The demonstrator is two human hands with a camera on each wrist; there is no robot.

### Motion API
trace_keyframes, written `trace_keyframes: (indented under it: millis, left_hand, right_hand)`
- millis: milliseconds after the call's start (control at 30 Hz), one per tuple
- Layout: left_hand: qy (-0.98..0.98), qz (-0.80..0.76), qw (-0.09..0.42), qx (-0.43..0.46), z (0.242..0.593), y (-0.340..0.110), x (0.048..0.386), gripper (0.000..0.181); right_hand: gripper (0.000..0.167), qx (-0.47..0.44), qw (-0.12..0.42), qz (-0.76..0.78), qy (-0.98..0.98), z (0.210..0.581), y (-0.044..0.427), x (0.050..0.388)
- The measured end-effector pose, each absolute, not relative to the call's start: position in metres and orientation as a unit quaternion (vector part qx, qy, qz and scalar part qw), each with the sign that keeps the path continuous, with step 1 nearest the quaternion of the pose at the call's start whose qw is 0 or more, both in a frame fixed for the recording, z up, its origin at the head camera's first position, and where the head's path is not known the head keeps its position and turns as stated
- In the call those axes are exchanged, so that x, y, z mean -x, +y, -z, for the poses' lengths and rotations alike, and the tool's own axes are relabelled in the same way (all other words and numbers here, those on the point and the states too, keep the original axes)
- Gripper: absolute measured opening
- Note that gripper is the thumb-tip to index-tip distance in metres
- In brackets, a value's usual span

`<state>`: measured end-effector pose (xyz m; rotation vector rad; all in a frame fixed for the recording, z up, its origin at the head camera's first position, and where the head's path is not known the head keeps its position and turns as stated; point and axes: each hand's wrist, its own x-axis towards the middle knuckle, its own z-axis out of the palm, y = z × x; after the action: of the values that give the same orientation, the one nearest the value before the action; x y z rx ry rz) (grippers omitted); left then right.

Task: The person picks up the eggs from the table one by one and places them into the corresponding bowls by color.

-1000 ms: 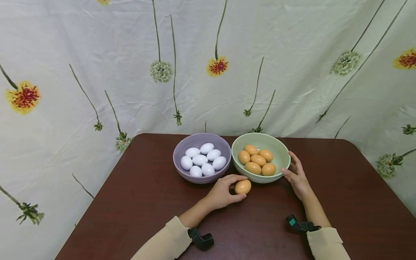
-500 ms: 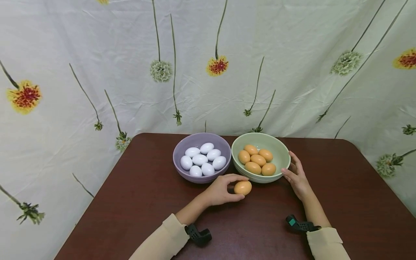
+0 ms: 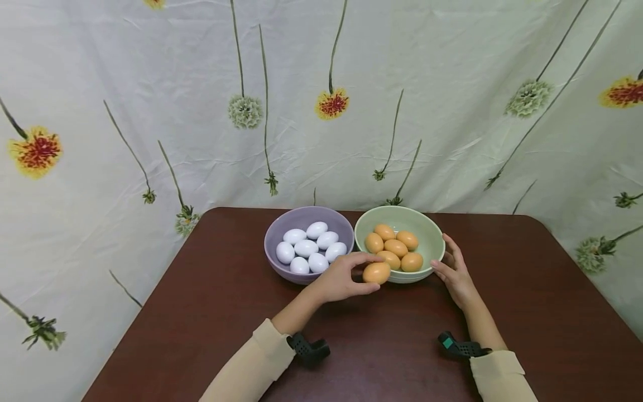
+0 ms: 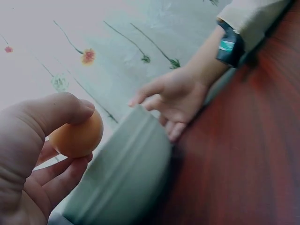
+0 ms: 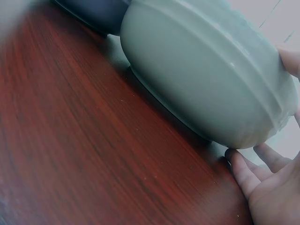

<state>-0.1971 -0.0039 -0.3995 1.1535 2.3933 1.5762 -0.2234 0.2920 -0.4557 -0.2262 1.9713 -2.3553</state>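
Observation:
My left hand [image 3: 340, 279] pinches a brown egg [image 3: 376, 273] between thumb and fingers, in front of the green bowl [image 3: 433, 237]. In the left wrist view the held egg [image 4: 77, 136] is near that bowl's rim. Several brown eggs [image 3: 396, 248] lie inside the green bowl. My right hand [image 3: 456, 276] rests against this bowl's right side, thumb and fingers spread along its outer wall. The right wrist view shows fingertips touching the bowl's outside [image 5: 197, 79].
A purple bowl [image 3: 272, 245] holding several white eggs [image 3: 306, 248] stands left of the green one, close beside it. Both bowls are near the far edge of the dark red-brown table [image 3: 226, 312]. A flowered cloth [image 3: 201, 84] hangs behind.
The brown egg in my left hand has risen off the table toward the green bowl's front rim. My right hand stays at the bowl. The head view has shifted slightly.

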Motion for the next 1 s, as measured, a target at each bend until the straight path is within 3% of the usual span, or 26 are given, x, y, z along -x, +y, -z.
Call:
trace_keyframes:
  millis: [333, 1000]
  left_hand:
    - [0.79, -0.488, 0.009, -0.37, 0.377, 0.008, 0.218, 0.05]
    - [0.817, -0.463, 0.057, -0.338, 0.38, 0.042, 0.251, 0.05]
  right_hand:
    - [0.077, 0.075, 0.031, 0.764, 0.64, 0.456, 0.291, 0.223]
    - [0.078, 0.077, 0.031, 0.764, 0.64, 0.455, 0.292, 0.223]
